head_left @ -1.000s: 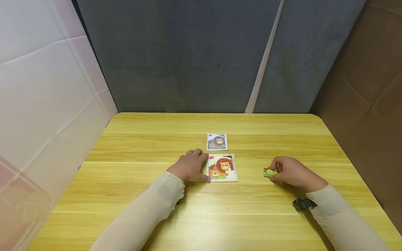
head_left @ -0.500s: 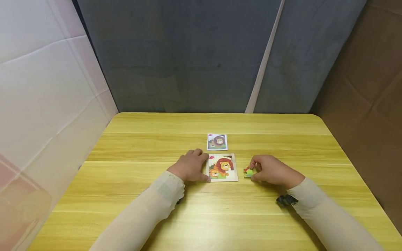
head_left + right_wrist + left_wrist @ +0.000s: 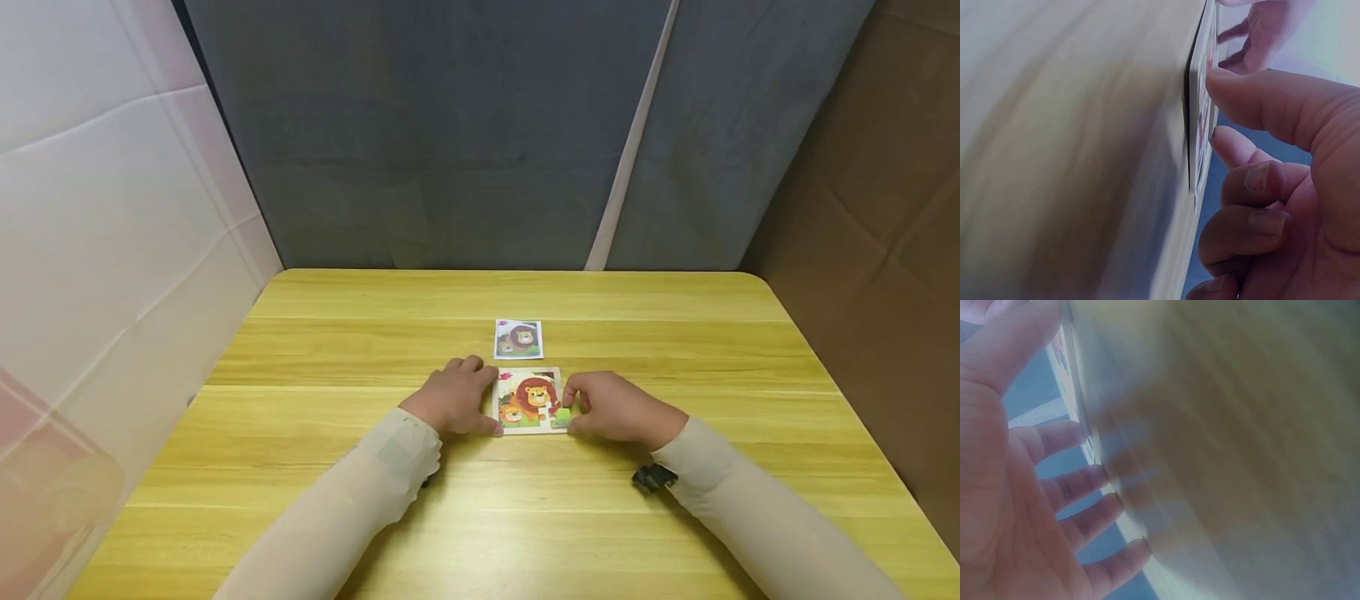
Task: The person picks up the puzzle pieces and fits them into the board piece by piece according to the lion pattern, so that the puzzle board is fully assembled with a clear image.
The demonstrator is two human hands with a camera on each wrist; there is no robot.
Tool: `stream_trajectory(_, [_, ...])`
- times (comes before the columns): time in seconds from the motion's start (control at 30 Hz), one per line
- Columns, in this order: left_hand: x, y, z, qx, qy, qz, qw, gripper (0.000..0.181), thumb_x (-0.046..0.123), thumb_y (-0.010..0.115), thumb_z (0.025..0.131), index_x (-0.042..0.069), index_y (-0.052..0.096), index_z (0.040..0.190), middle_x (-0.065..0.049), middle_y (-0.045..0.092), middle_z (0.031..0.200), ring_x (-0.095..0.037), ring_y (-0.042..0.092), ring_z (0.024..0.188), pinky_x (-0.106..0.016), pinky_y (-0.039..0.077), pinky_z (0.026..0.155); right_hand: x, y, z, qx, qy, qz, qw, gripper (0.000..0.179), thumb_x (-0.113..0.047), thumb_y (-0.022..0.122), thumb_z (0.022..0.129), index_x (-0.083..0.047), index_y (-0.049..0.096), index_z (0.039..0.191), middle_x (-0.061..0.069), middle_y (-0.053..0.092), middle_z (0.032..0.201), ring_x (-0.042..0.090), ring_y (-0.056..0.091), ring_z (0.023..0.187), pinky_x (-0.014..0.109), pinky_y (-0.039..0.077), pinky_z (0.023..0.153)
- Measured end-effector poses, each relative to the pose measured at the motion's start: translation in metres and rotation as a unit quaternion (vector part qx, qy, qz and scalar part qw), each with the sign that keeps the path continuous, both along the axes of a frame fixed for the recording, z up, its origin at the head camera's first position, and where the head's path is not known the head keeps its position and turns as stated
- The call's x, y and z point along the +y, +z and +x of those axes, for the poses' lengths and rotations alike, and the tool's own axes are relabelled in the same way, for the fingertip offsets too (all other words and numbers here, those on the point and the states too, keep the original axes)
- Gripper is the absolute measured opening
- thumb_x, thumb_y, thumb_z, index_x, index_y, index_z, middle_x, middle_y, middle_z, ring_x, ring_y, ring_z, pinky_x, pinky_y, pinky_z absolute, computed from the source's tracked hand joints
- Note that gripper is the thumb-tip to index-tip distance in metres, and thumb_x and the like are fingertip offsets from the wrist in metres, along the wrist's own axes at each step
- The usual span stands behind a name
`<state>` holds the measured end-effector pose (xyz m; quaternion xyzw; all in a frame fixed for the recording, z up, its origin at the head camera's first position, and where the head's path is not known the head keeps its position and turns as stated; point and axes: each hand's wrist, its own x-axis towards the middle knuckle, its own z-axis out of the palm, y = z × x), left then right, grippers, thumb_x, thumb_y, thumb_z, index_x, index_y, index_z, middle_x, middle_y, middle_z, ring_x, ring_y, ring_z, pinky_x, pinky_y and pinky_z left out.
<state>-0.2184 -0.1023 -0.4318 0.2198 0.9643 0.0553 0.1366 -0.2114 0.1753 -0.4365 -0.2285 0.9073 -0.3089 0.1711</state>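
A wooden jigsaw puzzle board [image 3: 529, 432] with a lion and cub picture lies flat on the table, its lower right part showing pale bare wood beside the cub. My left hand [image 3: 456, 402] rests at the board's left edge, fingers spread, thumb at the near corner and index finger at the far one. Between thumb and index finger, my right hand [image 3: 621, 408] pinches a green and red puzzle piece [image 3: 562, 417] over the board's lower right corner. In the right wrist view, its thumb and index fingertip are right at the board's edge [image 3: 1194, 125], the other fingers curled.
A small printed card [image 3: 518, 340] with the same lion picture lies just behind the board. The wood-grain table [image 3: 360, 350] ends at a grey curtain [image 3: 420, 167], with a white cloth [image 3: 112, 233] to the left and a brown one [image 3: 885, 217] to the right.
My right hand has moved left across the table with the puzzle piece, from well right of the board to over its lower right corner. My left hand and the board have stayed in place.
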Motion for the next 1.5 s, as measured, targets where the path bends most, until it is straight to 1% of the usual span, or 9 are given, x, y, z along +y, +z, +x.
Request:
stream_trajectory(0.13, [0.0,0.0,0.0,0.0,0.002,0.001,1.0,0.094,0.062,0.084,0.082,0.016,0.049,0.156,-0.014,0.046,0.157,-0.04,0.046,0.141,-0.062,0.047,0.109,-0.006,-0.002,-0.002,0.004,0.006,0.009,0.9999,0.026,-0.012,0.087,0.084,-0.01,0.067,0.1,-0.004,0.043,0.065,0.012,0.039,0.06,0.03,0.037,0.063])
stream_trajectory(0.37, [0.0,-0.001,0.0,-0.003,0.004,0.003,1.0,0.095,0.062,0.084,0.082,0.016,0.048,0.157,-0.013,0.046,0.158,-0.041,0.045,0.142,-0.062,0.046,0.109,-0.01,-0.002,-0.002,0.001,0.003,0.023,0.9997,0.026,-0.012,0.086,0.085,-0.012,0.067,0.101,-0.003,0.045,0.066,0.013,0.041,0.06,0.031,0.037,0.063])
stream_trajectory(0.6, [0.0,0.0,-0.001,-0.002,0.002,0.001,1.0,0.096,0.062,0.084,0.082,0.015,0.048,0.158,-0.014,0.046,0.158,-0.041,0.045,0.142,-0.062,0.046,0.109,-0.012,-0.001,-0.003,-0.001,0.008,0.017,0.9998,0.025,-0.012,0.085,0.084,-0.01,0.067,0.102,-0.003,0.045,0.066,0.013,0.041,0.06,0.03,0.038,0.062])
stream_trajectory(0.8, [0.0,0.0,-0.001,-0.002,0.001,-0.003,1.0,0.095,0.062,0.084,0.082,0.015,0.048,0.157,-0.014,0.046,0.158,-0.041,0.045,0.143,-0.062,0.047,0.109,-0.011,-0.002,-0.005,-0.007,0.003,0.016,0.9998,0.027,-0.012,0.087,0.085,-0.014,0.067,0.103,-0.002,0.047,0.068,0.013,0.043,0.062,0.03,0.036,0.061])
stream_trajectory(1.03, [0.0,0.0,-0.001,-0.003,0.0,0.001,1.0,0.095,0.061,0.084,0.082,0.014,0.049,0.157,-0.014,0.047,0.157,-0.041,0.045,0.142,-0.061,0.047,0.109,-0.011,-0.003,-0.006,-0.003,0.012,0.005,0.9999,0.026,-0.008,0.083,0.086,-0.016,0.071,0.107,-0.001,0.046,0.067,0.013,0.043,0.062,0.03,0.037,0.061])
stream_trajectory(1.33, [0.001,0.001,0.0,-0.002,0.001,0.004,1.0,0.094,0.06,0.085,0.082,0.014,0.05,0.156,-0.014,0.048,0.156,-0.041,0.047,0.14,-0.061,0.048,0.107,-0.017,-0.001,-0.004,0.018,0.015,0.031,0.9992,0.026,-0.01,0.083,0.086,-0.015,0.071,0.108,-0.006,0.04,0.061,0.012,0.038,0.058,0.029,0.034,0.059])
stream_trajectory(1.5, [0.001,0.0,-0.001,-0.002,0.001,0.003,1.0,0.095,0.061,0.084,0.082,0.014,0.049,0.157,-0.014,0.047,0.157,-0.041,0.047,0.14,-0.062,0.047,0.108,-0.018,-0.001,-0.004,0.019,0.009,0.047,0.9987,0.026,-0.011,0.083,0.086,-0.017,0.07,0.108,-0.005,0.041,0.06,0.012,0.04,0.057,0.029,0.035,0.06])
